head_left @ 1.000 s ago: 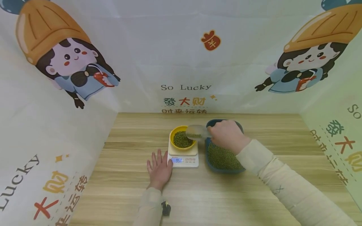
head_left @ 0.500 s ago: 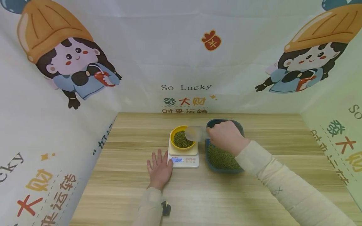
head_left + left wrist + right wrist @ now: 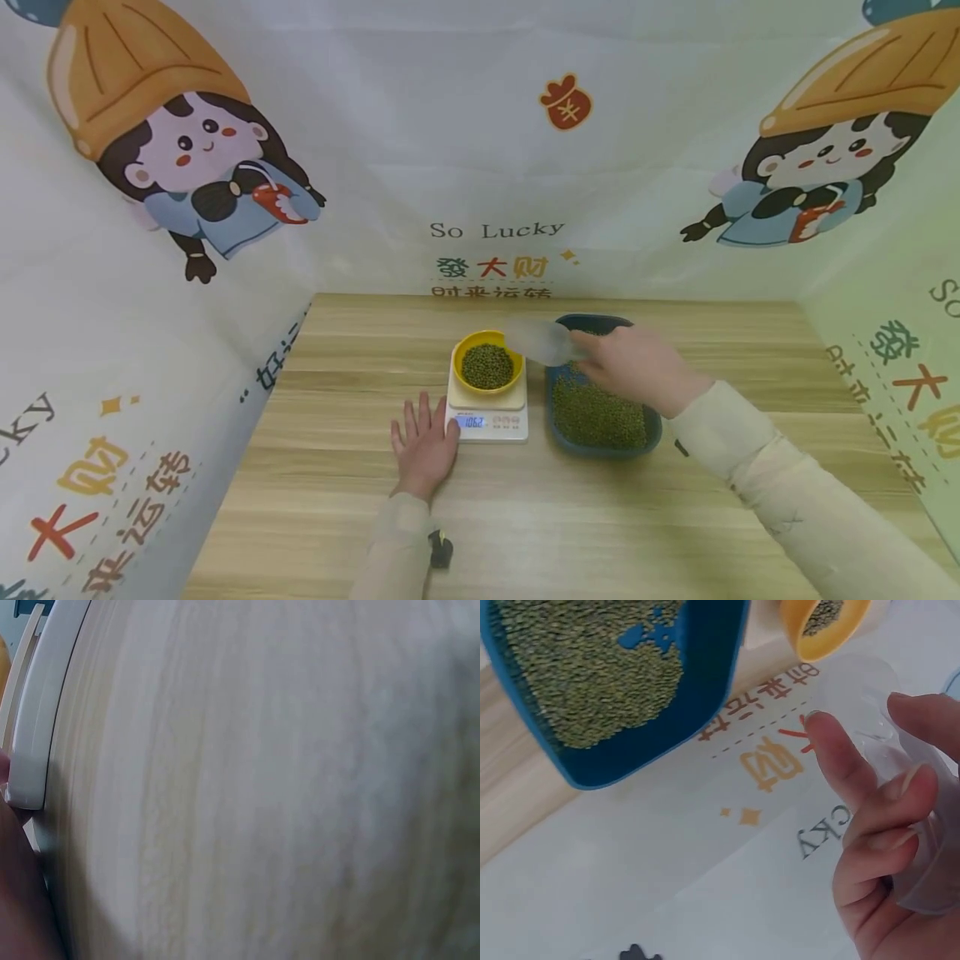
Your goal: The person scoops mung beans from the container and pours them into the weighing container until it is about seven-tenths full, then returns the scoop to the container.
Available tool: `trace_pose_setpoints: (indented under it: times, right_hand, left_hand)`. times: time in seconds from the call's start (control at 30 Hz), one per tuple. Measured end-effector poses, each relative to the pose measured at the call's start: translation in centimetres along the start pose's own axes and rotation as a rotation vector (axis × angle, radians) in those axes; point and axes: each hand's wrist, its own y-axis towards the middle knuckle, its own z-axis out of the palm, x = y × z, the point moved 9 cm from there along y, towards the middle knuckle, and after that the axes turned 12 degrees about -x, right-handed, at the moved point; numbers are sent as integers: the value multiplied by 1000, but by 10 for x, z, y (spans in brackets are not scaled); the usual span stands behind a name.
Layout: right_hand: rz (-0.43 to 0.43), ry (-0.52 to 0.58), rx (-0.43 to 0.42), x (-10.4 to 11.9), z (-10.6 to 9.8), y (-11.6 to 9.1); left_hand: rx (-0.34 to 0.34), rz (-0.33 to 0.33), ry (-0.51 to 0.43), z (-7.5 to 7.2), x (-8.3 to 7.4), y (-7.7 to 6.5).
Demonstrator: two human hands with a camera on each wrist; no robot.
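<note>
A yellow bowl (image 3: 483, 337) of mung beans (image 3: 487, 367) stands on a white kitchen scale (image 3: 480, 405), whose display is lit. My left hand (image 3: 425, 450) lies flat on the table with spread fingers, its thumb against the scale's left edge. Beside the bowl, my right hand (image 3: 637, 362) grips a clear plastic scoop (image 3: 543, 340). The scoop's front overlaps the bowl's right rim in the head view. In the right wrist view, fingers curl round the handle of the scoop (image 3: 930, 862), and no beans show in it. A blue bin (image 3: 600, 452) holds more beans (image 3: 596, 412) under the right hand.
The wooden table (image 3: 510, 525) is walled at the back and sides by white printed sheets (image 3: 390, 150). The bin stands just right of the scale, with a narrow gap between them. A small black thing (image 3: 441, 550) sits by the left sleeve.
My right hand has drawn the scoop back to the right and tilted it, uncovering more of the bowl. The scale's digits have changed. My left hand stays in place.
</note>
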Motion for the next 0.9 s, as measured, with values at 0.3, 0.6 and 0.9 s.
trace_pose_setpoints:
  times: [0.3, 0.6, 0.9]
  right_hand:
    - [83, 87, 91, -25, 11, -35]
    - [175, 171, 263, -36, 11, -70]
    - [341, 242, 386, -37, 16, -89]
  left_hand:
    - [-2, -3, -4, -2, -1, -1]
    - [3, 3, -12, -4, -3, -1]
    - [2, 0, -22, -5, -4, -1]
